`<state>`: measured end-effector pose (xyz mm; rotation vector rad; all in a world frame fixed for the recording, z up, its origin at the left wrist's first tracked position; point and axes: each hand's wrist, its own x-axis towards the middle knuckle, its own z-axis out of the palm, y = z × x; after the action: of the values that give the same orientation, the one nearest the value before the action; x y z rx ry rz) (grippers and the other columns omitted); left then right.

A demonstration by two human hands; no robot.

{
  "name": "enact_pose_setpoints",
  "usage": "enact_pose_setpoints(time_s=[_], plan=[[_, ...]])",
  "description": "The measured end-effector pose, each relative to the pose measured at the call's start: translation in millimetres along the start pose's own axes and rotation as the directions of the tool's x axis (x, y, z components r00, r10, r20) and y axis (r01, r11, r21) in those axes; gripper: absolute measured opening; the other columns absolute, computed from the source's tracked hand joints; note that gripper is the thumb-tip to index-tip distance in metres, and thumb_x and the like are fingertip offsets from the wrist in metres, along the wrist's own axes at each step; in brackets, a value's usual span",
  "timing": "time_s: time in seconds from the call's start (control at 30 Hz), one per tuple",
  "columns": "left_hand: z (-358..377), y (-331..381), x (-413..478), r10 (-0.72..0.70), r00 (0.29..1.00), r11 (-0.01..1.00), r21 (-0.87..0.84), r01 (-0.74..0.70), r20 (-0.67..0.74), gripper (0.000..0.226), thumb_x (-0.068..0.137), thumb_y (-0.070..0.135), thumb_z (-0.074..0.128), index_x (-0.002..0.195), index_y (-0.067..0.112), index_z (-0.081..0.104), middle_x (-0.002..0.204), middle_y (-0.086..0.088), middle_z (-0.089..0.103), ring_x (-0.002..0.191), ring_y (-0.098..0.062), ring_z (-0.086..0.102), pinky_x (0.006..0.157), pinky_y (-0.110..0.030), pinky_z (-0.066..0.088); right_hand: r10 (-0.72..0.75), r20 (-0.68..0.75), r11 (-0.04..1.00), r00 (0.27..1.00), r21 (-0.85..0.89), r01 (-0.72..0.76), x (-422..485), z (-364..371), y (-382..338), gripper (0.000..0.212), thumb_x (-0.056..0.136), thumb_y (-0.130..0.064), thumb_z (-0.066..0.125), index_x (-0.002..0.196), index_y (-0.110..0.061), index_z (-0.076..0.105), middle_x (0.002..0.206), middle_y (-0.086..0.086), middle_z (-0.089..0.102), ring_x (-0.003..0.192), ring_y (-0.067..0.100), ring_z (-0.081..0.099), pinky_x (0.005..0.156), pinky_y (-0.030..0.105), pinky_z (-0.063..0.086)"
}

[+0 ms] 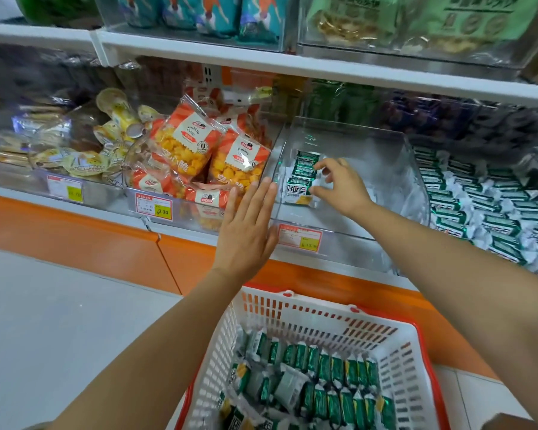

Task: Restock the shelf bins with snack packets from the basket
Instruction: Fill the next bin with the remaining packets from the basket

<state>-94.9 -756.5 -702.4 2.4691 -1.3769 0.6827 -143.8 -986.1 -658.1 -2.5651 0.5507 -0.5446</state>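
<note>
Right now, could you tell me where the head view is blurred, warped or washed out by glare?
Head view: the wide lens bows the shelf edge; top-shelf bags are blurred; glare streaks the clear bin walls; packets by the right hand and in the basket are sharp and evenly lit.

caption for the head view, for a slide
Right hand holds green snack packets inside a clear bin; left hand open beside it, white basket of packets below.

Puff bags [196, 147], yel. price tag [162, 211], gry floor [59, 311]
</note>
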Motion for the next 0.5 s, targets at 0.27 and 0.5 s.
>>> enact_pose_setpoints(time_s=[0.27, 0.5], plan=[[-23, 14, -31, -0.061, 0.993, 0.998, 0.011, 0.06, 0.105, 0.065, 0.094, 0.033, 0.027, 0.153, 0.005, 0.027, 0.161, -0.013, 0.023, 0.148, -0.029, 0.022, 0.122, -0.049, 0.015, -0.16, -0.105, 0.946, 0.982, 0.269, 0.182, -61, -9, -59, 0.011, 0.088, -0.019, 0.066, 0.099, -0.016, 0.065, 0.085, 0.002, 0.06, 0.07, 0.016, 0.056, 0.065, 0.029, 0.047], [-15, 19, -100, -0.138, 0.985, 0.985, -0.094, 0.148, 0.107, 0.053, 0.089, 0.024, 0.038, 0.137, 0.003, 0.047, 0.141, -0.017, 0.046, 0.129, -0.034, 0.042, 0.11, -0.051, 0.032, -0.209, -0.006, 0.91, 0.978, 0.364, 0.197, -147, 33, -74, 0.002, 0.09, -0.019, 0.064, 0.092, -0.019, 0.064, 0.074, -0.004, 0.058, 0.063, 0.008, 0.051, 0.061, 0.023, 0.044]])
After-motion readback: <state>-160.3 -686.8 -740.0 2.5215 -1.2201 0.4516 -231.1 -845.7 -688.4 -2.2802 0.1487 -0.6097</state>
